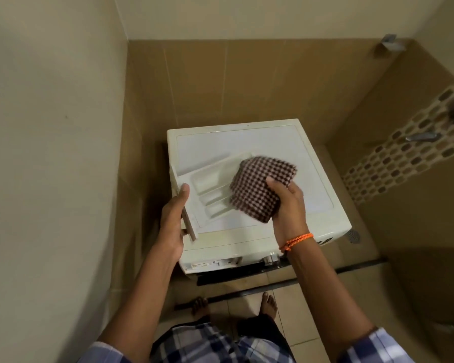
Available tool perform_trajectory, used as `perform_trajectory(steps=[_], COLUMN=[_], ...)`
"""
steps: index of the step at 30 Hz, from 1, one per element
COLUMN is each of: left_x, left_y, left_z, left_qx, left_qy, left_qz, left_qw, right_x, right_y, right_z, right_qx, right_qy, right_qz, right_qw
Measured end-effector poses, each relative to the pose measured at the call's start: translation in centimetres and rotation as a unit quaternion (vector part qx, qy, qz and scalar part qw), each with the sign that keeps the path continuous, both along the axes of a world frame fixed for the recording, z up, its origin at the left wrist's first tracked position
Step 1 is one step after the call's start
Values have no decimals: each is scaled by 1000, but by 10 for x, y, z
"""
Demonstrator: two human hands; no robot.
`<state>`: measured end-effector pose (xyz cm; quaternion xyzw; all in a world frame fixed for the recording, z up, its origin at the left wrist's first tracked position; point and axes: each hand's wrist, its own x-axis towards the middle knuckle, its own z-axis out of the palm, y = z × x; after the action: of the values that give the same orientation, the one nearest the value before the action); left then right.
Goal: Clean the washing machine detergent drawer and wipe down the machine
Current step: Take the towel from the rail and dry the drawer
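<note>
The person is holding the detergent drawer [210, 189] out of the washing machine [309, 205], above its top panel and tilted, compartments facing up. The left hand [172, 224] is gripping the drawer's front panel, thumb over the top edge and fingers curled underneath. The right hand [286, 203] is clutching a folded checkered cloth [260, 187], pressing it against the drawer's far end. The drawer is looking like light, rigid moulded plastic, probably slick if wet, so the thick front panel is seeming the surest hold. The cloth is soft and bunches readily; a pinched corner would likely be reaching into the narrow compartments better.
</note>
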<state>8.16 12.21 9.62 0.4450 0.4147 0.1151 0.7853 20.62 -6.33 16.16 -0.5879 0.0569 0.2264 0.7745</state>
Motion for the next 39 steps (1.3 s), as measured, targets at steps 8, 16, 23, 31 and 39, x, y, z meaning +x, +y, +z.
perform_trajectory(steps=[8, 16, 23, 31, 39], left_x=[14, -11, -12, 11, 37], left_y=[-22, 4, 10, 30, 55], left_z=[2, 2, 0, 21, 56], left_qx=[55, 112, 147, 198, 232], left_qy=[-20, 15, 23, -12, -62], left_qz=[31, 3, -43, -215, -347], left_qw=[998, 994, 988, 956, 907], right_x=[-47, 22, 36, 48, 31], right_y=[50, -18, -30, -27, -21], right_z=[-37, -56, -28, -20, -17], right_qx=[-327, -489, -288, -351, -255], right_qy=[-538, -603, -230, -407, -244], right_qz=[293, 304, -13, 73, 369], right_qw=[720, 552, 929, 840, 860])
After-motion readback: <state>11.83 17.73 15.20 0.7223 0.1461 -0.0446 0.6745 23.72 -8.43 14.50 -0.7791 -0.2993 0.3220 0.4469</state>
